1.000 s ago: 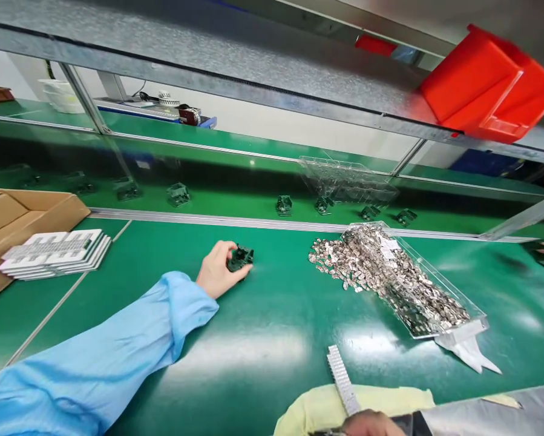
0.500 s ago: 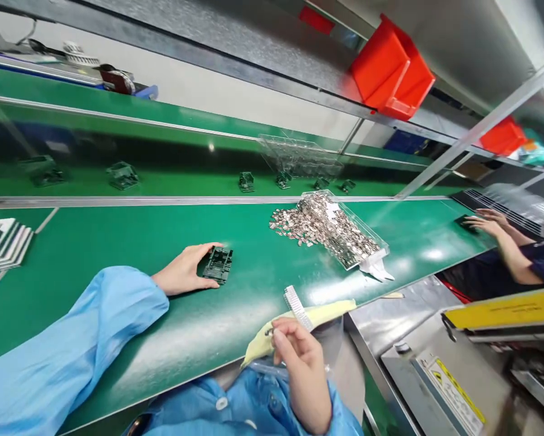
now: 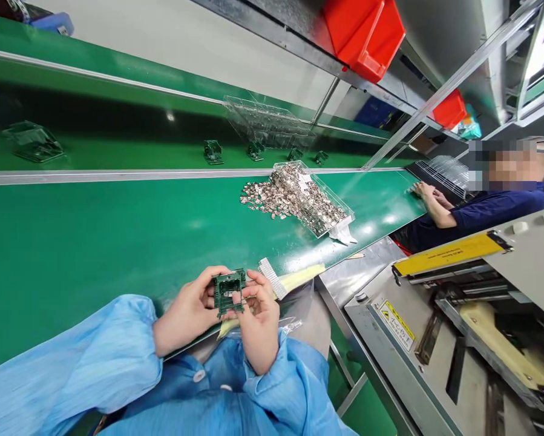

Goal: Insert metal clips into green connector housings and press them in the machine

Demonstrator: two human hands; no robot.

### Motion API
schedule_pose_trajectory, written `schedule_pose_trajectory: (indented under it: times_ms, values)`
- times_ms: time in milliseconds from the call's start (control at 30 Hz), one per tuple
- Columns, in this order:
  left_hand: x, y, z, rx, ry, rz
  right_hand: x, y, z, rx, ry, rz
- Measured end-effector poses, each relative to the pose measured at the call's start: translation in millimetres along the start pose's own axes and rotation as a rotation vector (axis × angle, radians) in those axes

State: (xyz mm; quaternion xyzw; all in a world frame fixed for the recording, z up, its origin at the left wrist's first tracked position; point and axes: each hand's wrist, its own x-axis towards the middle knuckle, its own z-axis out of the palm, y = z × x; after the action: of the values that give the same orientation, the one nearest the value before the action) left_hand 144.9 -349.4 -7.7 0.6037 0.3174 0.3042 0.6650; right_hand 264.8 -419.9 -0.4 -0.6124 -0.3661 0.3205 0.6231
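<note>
A small dark green plastic frame part (image 3: 229, 292) is held up near the front edge of the green belt (image 3: 94, 242). My left hand (image 3: 190, 312) grips its left side with curled fingers. My right hand (image 3: 258, 315) pinches its right side, fingers closed against it. Both arms wear light blue sleeves. A white ribbed strip (image 3: 272, 284) lies on a pale yellow cloth (image 3: 299, 277) just right of my hands.
A clear tray (image 3: 319, 212) spills a pile of small shiny metal pieces (image 3: 276, 197) onto the belt. More green parts (image 3: 212, 151) sit on the far belt. A co-worker in dark blue (image 3: 480, 209) works at right. A grey machine (image 3: 457, 315) stands at right; red bins (image 3: 362, 30) hang overhead.
My left hand lifted the green part off the belt and brought it toward me. My right hand came up and took hold of its other side. The view swung right.
</note>
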Motion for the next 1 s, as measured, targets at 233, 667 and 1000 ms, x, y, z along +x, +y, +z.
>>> schedule_pose_trajectory:
  times_ms: [233, 667, 1000]
  values:
    - [-4, 0, 1.3, -0.016, -0.043, -0.037, -1, -3, -3, -0.068, -0.009, -0.023]
    - [-10, -3, 0.7, 0.137, -0.045, 0.045, -2, -2, -5, 0.245, -0.019, 0.147]
    - [-13, 9, 21.2, 0.095, -0.115, 0.029, -13, 3, -27, 0.387, 0.017, 0.172]
